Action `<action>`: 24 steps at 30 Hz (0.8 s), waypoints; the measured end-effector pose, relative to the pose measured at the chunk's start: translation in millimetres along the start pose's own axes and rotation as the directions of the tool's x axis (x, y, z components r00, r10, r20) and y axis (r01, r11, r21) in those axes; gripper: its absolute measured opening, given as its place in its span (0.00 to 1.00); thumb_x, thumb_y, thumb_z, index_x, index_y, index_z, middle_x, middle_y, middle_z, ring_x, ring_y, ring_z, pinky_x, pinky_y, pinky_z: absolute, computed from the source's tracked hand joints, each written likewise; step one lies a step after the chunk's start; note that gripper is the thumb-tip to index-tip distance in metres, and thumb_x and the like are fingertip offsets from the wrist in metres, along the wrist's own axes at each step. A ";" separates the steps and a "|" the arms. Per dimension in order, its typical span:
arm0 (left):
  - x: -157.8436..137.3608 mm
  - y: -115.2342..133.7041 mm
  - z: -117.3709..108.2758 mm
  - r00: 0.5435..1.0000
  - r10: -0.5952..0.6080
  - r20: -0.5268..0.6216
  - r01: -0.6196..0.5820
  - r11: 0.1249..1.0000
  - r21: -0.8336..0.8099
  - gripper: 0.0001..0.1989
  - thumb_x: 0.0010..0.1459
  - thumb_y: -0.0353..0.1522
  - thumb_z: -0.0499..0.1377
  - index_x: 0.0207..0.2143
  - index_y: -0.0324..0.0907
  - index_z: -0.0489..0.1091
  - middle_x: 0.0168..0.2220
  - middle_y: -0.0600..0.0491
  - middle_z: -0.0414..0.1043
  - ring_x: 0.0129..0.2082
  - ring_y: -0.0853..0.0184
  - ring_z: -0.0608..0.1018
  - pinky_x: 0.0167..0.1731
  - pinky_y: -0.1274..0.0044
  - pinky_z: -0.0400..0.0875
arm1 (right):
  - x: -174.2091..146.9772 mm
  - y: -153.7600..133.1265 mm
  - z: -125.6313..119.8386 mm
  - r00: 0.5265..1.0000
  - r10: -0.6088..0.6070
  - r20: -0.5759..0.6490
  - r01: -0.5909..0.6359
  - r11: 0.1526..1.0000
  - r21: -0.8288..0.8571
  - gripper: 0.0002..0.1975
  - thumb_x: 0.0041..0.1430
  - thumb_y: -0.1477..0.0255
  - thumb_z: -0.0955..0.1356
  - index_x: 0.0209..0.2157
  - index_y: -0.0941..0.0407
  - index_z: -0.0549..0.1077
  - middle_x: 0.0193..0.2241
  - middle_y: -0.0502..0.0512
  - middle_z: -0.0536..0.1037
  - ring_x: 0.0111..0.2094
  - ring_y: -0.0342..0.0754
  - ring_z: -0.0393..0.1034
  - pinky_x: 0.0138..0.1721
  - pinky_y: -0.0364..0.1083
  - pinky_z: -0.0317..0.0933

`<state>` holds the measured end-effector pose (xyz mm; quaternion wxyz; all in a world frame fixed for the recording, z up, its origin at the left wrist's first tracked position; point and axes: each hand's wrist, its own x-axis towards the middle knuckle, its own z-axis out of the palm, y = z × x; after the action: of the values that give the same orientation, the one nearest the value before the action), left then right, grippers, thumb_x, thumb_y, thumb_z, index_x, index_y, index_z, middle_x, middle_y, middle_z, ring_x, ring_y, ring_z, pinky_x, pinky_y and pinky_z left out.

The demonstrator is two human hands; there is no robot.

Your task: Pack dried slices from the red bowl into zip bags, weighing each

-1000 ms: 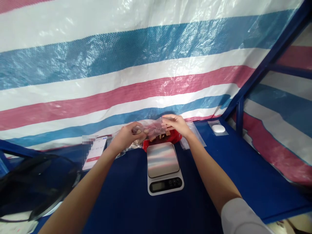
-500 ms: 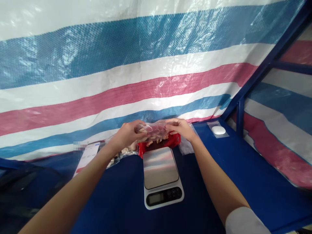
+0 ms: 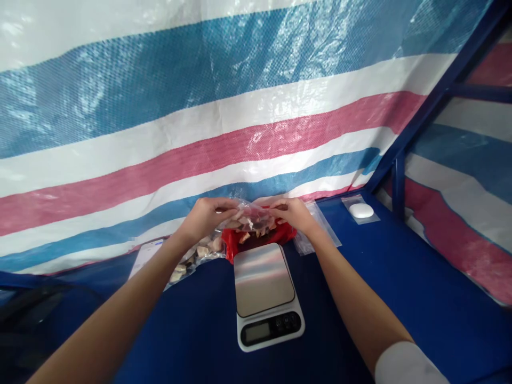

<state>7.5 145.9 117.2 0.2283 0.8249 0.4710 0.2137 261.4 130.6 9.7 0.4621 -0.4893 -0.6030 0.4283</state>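
A clear plastic bag (image 3: 253, 218) with pale brownish pieces in it is stretched between my two hands. My left hand (image 3: 210, 216) pinches its left end, and my right hand (image 3: 291, 214) pinches the right end. Below and behind the bag lies an open red bag (image 3: 231, 244) holding similar dried-looking pieces; its middle is partly hidden. Just in front of it stands a kitchen scale (image 3: 264, 282) with a metal plate and a dark display panel. Beside my left wrist are filled clear bags (image 3: 204, 250) of pale pieces.
Flat clear bags (image 3: 320, 226) lie right of the red bag. A white oval object (image 3: 361, 210) rests on a small clear bag at the right. A white card or phone (image 3: 146, 255) is partly behind my left forearm. Striped tarpaulin (image 3: 224, 133) walls the blue table (image 3: 372, 277).
Both hands keep hold of the clear bag, its top now more bunched between the fingers. The view has shifted slightly, and more of the filled bags at left shows.
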 end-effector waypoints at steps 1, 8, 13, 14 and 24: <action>0.4 -0.8 -0.2 1.000 -0.001 -0.009 0.001 1.000 -0.003 0.15 0.55 0.45 0.63 0.36 0.46 0.81 0.39 0.50 0.84 0.38 0.57 0.83 0.41 0.71 0.76 | 0.6 1.0 1.2 1.000 -0.009 0.006 0.009 1.000 -0.023 0.08 0.58 0.66 0.72 0.34 0.55 0.82 0.28 0.54 0.83 0.30 0.49 0.78 0.32 0.46 0.74; 3.1 4.5 -3.3 0.993 -0.054 -0.106 0.054 0.999 -0.007 0.15 0.56 0.45 0.63 0.35 0.45 0.82 0.37 0.50 0.84 0.36 0.57 0.82 0.37 0.72 0.75 | 4.8 -0.1 5.0 0.996 -0.056 -0.065 0.042 0.977 -0.209 0.05 0.58 0.70 0.72 0.33 0.53 0.83 0.33 0.53 0.85 0.35 0.51 0.79 0.35 0.46 0.72; -2.6 -4.5 1.6 0.993 -0.053 -0.104 0.056 0.998 0.022 0.15 0.56 0.45 0.62 0.34 0.45 0.82 0.37 0.51 0.84 0.37 0.58 0.83 0.39 0.72 0.75 | 3.7 -2.1 1.6 0.995 -0.077 -0.068 0.055 0.960 -0.275 0.06 0.58 0.71 0.72 0.32 0.54 0.83 0.29 0.53 0.84 0.31 0.50 0.78 0.33 0.44 0.70; -4.7 -7.8 2.9 0.993 -0.052 -0.106 0.056 0.998 0.031 0.15 0.56 0.45 0.62 0.34 0.46 0.81 0.37 0.51 0.84 0.37 0.58 0.83 0.39 0.72 0.75 | 3.4 -1.8 0.8 0.995 -0.076 -0.058 0.058 0.960 -0.273 0.06 0.58 0.71 0.72 0.33 0.55 0.83 0.28 0.53 0.84 0.30 0.50 0.78 0.33 0.44 0.69; -15.6 -19.4 1.0 0.990 -0.049 -0.131 0.073 0.979 0.188 0.16 0.59 0.44 0.57 0.33 0.45 0.81 0.36 0.51 0.84 0.35 0.59 0.82 0.36 0.73 0.73 | 2.1 -0.9 6.3 0.999 -0.029 -0.029 0.022 0.980 -0.199 0.08 0.58 0.68 0.71 0.35 0.54 0.84 0.30 0.52 0.84 0.33 0.50 0.79 0.31 0.42 0.70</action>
<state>-12.3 140.9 103.1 0.1240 0.8131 0.5279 0.2115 254.8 132.1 9.6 0.4261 -0.5319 -0.6414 0.3524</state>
